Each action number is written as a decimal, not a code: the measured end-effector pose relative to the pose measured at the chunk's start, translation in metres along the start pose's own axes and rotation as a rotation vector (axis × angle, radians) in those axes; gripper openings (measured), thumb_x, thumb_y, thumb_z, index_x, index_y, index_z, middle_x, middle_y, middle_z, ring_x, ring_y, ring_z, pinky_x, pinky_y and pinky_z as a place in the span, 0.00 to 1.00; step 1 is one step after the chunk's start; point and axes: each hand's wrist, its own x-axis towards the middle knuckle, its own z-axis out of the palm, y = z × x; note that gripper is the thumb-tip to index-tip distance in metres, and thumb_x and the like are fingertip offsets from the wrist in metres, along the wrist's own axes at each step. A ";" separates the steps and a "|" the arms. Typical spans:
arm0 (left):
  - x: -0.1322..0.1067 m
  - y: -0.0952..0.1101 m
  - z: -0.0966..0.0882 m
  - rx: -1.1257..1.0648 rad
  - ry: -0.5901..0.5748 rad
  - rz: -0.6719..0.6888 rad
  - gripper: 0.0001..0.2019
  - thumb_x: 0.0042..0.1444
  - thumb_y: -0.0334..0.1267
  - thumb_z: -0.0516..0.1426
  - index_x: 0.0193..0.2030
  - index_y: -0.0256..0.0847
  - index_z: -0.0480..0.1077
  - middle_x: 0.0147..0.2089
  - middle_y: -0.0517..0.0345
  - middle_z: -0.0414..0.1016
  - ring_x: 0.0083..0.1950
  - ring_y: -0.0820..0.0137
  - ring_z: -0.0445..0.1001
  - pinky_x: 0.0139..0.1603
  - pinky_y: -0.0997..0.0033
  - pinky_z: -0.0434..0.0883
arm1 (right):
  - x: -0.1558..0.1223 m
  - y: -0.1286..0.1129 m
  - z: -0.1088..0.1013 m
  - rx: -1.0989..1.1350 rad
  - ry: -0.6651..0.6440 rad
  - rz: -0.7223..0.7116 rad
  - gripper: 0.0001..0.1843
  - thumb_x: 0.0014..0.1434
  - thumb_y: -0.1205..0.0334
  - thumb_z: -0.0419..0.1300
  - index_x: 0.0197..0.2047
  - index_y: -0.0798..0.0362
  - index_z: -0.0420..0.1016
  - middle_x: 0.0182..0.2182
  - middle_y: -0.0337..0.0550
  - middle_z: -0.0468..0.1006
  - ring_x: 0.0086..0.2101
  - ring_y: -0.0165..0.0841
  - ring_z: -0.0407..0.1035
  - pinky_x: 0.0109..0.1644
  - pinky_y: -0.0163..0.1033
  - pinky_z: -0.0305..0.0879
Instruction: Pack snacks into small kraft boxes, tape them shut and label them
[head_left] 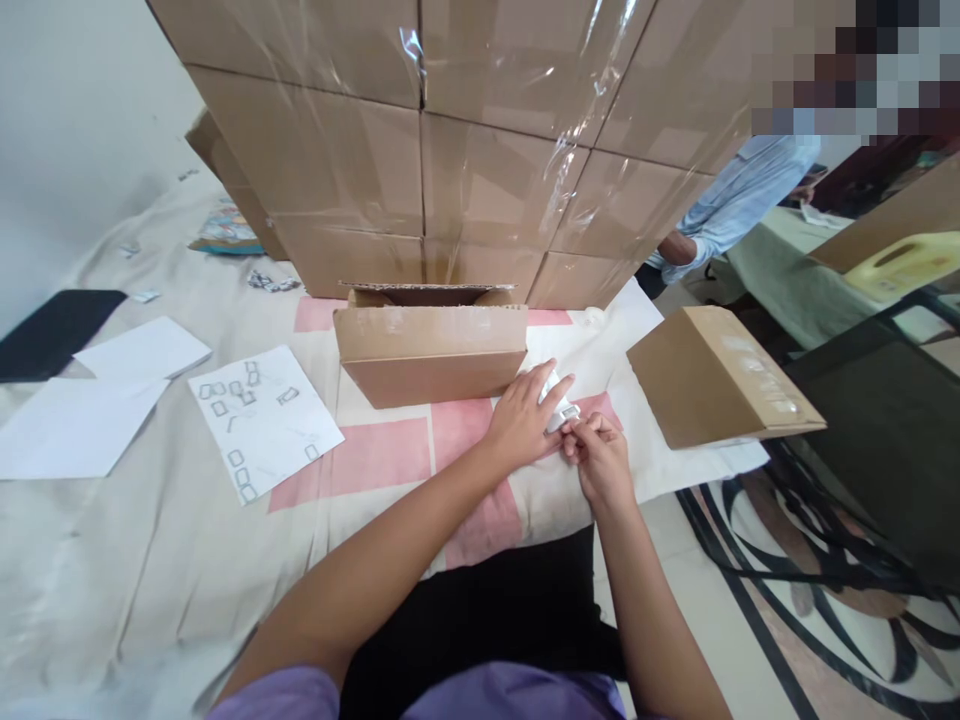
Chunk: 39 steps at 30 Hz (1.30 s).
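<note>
My left hand reaches over a small white object, its fingers stretched across it and steadying it against the bedcover. The object has a small grey patch near its lower end; its exact kind I cannot make out. At that lower end my right hand is closed, with thumb and fingertips pinched on the edge. Just beyond my left fingers stands a cardboard box with its top flaps raised. Right of my hands, a second cardboard box rests tilted at the bed's edge.
Stacked cartons wrapped in clear film rise behind the box. A sheet with drawn rectangles, blank papers and a black flat item lie left. Another person's blue sleeve and a yellow container show at right.
</note>
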 end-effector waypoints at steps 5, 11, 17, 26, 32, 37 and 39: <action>0.000 0.000 0.000 -0.003 -0.036 -0.019 0.32 0.65 0.51 0.56 0.70 0.35 0.60 0.73 0.31 0.56 0.73 0.48 0.59 0.68 0.46 0.64 | 0.000 -0.005 0.001 -0.009 -0.015 0.055 0.26 0.45 0.59 0.76 0.22 0.51 0.58 0.25 0.39 0.80 0.18 0.26 0.68 0.16 0.28 0.54; 0.001 0.001 -0.002 -0.012 -0.065 -0.035 0.32 0.65 0.50 0.56 0.71 0.36 0.59 0.74 0.32 0.56 0.74 0.48 0.59 0.69 0.45 0.63 | 0.002 -0.007 -0.001 -0.025 -0.051 0.096 0.26 0.44 0.60 0.76 0.23 0.51 0.59 0.26 0.39 0.79 0.19 0.27 0.69 0.16 0.29 0.57; 0.000 -0.001 -0.001 -0.026 -0.066 -0.028 0.33 0.64 0.52 0.56 0.70 0.36 0.59 0.73 0.31 0.57 0.74 0.48 0.59 0.69 0.45 0.63 | -0.005 -0.001 -0.001 -0.061 -0.062 0.008 0.26 0.47 0.58 0.76 0.22 0.51 0.60 0.22 0.38 0.77 0.17 0.26 0.65 0.14 0.29 0.51; 0.002 0.002 -0.024 -0.240 -0.017 -0.054 0.26 0.57 0.41 0.59 0.63 0.39 0.66 0.70 0.39 0.59 0.74 0.49 0.54 0.72 0.42 0.60 | -0.018 0.005 -0.004 -0.070 -0.092 -0.197 0.15 0.58 0.53 0.71 0.30 0.50 0.71 0.38 0.43 0.82 0.25 0.27 0.68 0.21 0.32 0.56; 0.002 0.000 -0.030 -0.390 -0.005 -0.056 0.13 0.62 0.44 0.58 0.49 0.42 0.76 0.66 0.44 0.65 0.69 0.54 0.61 0.69 0.48 0.63 | -0.023 0.006 -0.002 -0.141 -0.145 -0.261 0.09 0.58 0.57 0.71 0.36 0.49 0.76 0.45 0.43 0.80 0.32 0.29 0.72 0.41 0.39 0.73; 0.002 -0.002 -0.028 -0.429 -0.039 -0.094 0.10 0.64 0.45 0.57 0.42 0.43 0.78 0.65 0.47 0.67 0.68 0.56 0.63 0.68 0.51 0.66 | -0.022 0.009 -0.002 -0.153 -0.194 -0.273 0.09 0.60 0.56 0.70 0.38 0.47 0.74 0.43 0.41 0.78 0.30 0.30 0.72 0.35 0.39 0.70; 0.002 -0.003 -0.028 -0.448 -0.037 -0.090 0.10 0.63 0.44 0.58 0.43 0.42 0.77 0.64 0.45 0.67 0.67 0.56 0.64 0.67 0.51 0.67 | -0.021 0.010 -0.003 -0.151 -0.210 -0.274 0.10 0.60 0.55 0.69 0.38 0.46 0.73 0.43 0.40 0.78 0.28 0.29 0.71 0.31 0.38 0.67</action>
